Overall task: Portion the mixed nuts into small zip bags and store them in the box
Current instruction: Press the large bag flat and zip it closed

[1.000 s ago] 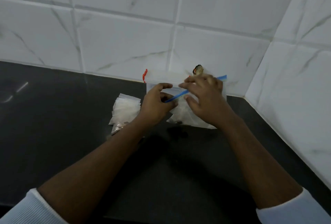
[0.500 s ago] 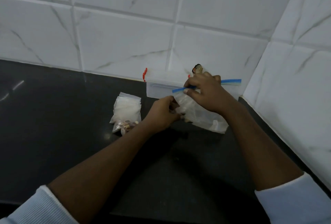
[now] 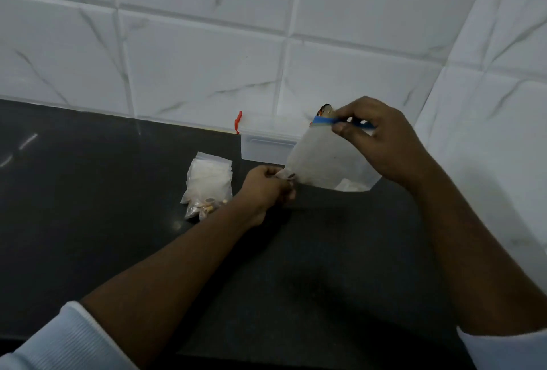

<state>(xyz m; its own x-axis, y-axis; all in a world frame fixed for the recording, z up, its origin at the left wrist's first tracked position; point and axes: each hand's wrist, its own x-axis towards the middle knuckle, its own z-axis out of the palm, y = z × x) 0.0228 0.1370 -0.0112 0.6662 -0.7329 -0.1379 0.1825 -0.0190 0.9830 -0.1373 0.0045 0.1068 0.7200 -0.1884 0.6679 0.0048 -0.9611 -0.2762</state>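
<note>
One large bag, one box, one small-bag pile

The left hand and right hand are bare (forearms too). 2 pale whitish sleeves: left sleeve finely ribbed, right sleeve at the near right edge.

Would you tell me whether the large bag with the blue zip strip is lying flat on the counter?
No: the right hand grips the blue zip strip and holds the large bag upright.
</note>
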